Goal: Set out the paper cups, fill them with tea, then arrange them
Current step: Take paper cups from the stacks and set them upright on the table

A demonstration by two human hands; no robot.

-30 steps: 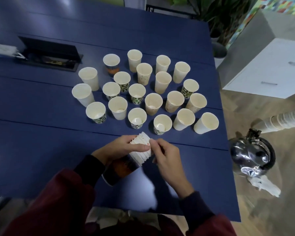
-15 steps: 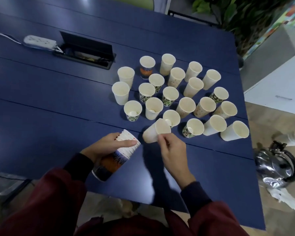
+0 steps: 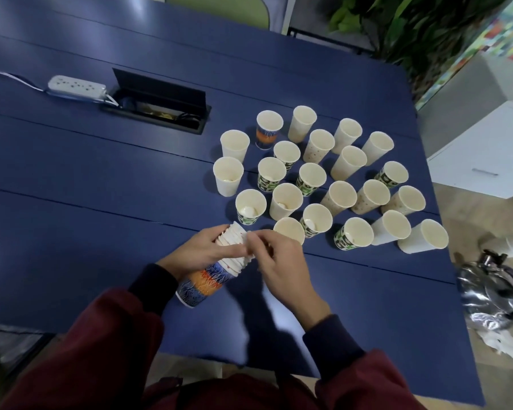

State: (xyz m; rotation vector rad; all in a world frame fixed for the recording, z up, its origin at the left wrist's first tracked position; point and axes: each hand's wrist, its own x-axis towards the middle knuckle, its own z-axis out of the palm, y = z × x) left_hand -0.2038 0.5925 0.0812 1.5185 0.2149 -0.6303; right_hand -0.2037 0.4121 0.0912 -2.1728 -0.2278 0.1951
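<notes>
Cups: twenty-two stand on table; both hands' fingers grip one nested stack.

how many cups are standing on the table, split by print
green-patterned cups: 7
orange-and-blue printed cup: 1
white or cream cups, plain or faintly speckled: 14
total: 22
The nested stack in the left hand is not counted.
</notes>
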